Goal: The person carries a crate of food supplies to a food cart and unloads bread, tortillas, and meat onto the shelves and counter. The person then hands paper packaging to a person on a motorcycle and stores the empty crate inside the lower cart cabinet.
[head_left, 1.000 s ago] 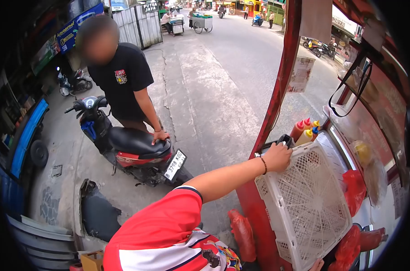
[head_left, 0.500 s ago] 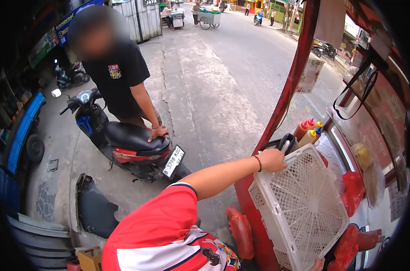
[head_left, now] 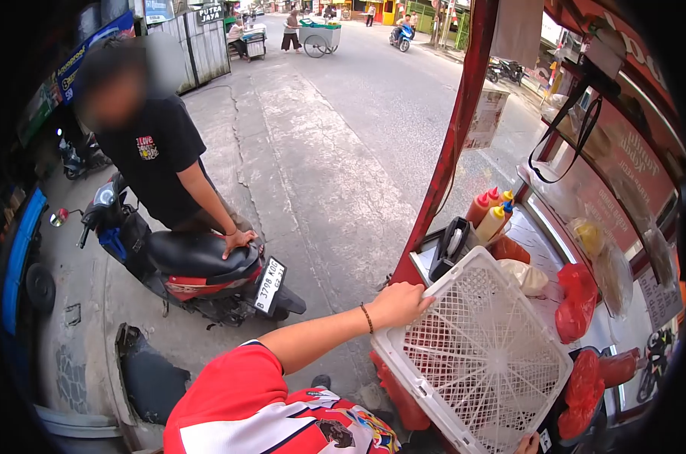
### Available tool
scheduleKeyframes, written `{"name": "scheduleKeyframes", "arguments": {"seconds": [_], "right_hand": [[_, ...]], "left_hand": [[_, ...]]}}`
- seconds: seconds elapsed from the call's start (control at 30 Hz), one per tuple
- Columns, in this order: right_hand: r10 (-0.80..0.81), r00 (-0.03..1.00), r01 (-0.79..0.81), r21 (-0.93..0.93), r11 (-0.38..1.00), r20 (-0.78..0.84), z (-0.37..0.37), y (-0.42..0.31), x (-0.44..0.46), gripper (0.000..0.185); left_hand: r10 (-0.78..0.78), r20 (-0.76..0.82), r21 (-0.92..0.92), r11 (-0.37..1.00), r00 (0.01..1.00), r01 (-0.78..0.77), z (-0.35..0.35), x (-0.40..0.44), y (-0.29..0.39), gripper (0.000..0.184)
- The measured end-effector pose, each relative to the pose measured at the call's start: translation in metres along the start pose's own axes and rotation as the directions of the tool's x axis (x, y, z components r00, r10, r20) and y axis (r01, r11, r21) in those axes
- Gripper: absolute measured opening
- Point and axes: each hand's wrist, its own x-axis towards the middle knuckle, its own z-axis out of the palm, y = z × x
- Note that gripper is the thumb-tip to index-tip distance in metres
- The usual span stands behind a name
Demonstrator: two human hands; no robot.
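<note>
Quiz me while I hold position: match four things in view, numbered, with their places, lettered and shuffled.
1. Left hand
2. Right hand
3. Scooter
4. Squeeze bottles

A. Under the bystander's hand
B. At the lower right edge of the white lattice crate, as pictured
C. Clustered beside the black container
D. At the crate's upper left edge, as pictured

Pairs: 1-D, 2-B, 3-A, 4-C

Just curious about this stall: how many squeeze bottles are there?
5 visible, beyond the white crate: left red bottle, rear red bottle, front yellow bottle, blue-tipped bottle at right, yellow-tipped bottle behind it. Others may be hidden.
</note>
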Motion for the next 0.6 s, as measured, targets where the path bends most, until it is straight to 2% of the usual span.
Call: {"name": "scheduleKeyframes", "arguments": {"seconds": [0.07, 0.13, 0.17, 0.2, 0.27, 0.3, 0.4, 0.43, 0.53, 0.6], "right_hand": [[0.049, 0.999, -0.05, -0.036, 0.998, -0.004, 0.0, -0.015, -0.007, 0.046], [0.136, 0.99, -0.133, -0.112, 0.985, 0.022, 0.004, -0.033, -0.003, 0.045], [0.103, 0.995, -0.104, -0.142, 0.984, -0.017, 0.0, -0.051, -0.02, 0.043], [0.063, 0.997, -0.068, -0.126, 0.99, -0.042, 0.003, -0.04, -0.018, 0.042], [-0.018, 0.995, 0.009, -0.092, 0.996, -0.098, 0.01, 0.002, -0.006, 0.042], [-0.009, 0.994, 0.0, -0.081, 0.997, -0.11, 0.011, 0.012, -0.002, 0.041], [0.004, 0.99, -0.008, -0.027, 1.0, -0.139, 0.016, 0.023, 0.005, 0.04], [0.003, 0.989, -0.002, 0.005, 1.0, -0.148, 0.017, 0.024, 0.004, 0.039], [0.07, 0.983, -0.054, 0.099, 0.994, -0.169, 0.018, 0.007, 0.002, 0.037], [0.088, 0.983, -0.069, 0.122, 0.99, -0.16, 0.017, 0.01, 0.006, 0.036]], "left_hand": [[0.017, -0.021, -0.017, 1.0, 1.0, -0.017, 0.003, -0.004, -0.002, 0.051], [0.011, 0.03, -0.167, 0.986, 0.999, -0.006, 0.009, -0.001, -0.012, 0.053], [0.008, 0.052, -0.239, 0.971, 0.999, 0.004, 0.011, 0.001, -0.018, 0.054], [-0.02, 0.106, -0.331, 0.942, 0.994, 0.054, 0.013, 0.003, -0.023, 0.055], [-0.055, 0.213, -0.494, 0.855, 0.976, 0.156, 0.015, 0.006, -0.029, 0.056], [-0.088, 0.255, -0.612, 0.757, 0.963, 0.231, 0.015, 0.004, -0.029, 0.052], [-0.036, 0.284, -0.753, 0.61, 0.958, 0.245, 0.023, 0.003, -0.037, 0.048], [-0.047, 0.33, -0.726, 0.626, 0.943, 0.286, 0.018, 0.003, -0.038, 0.043], [-0.017, 0.259, -0.667, 0.72, 0.966, 0.192, 0.024, 0.004, -0.045, 0.038], [-0.039, 0.253, -0.64, 0.743, 0.967, 0.198, 0.026, 0.006, -0.047, 0.038]]}}
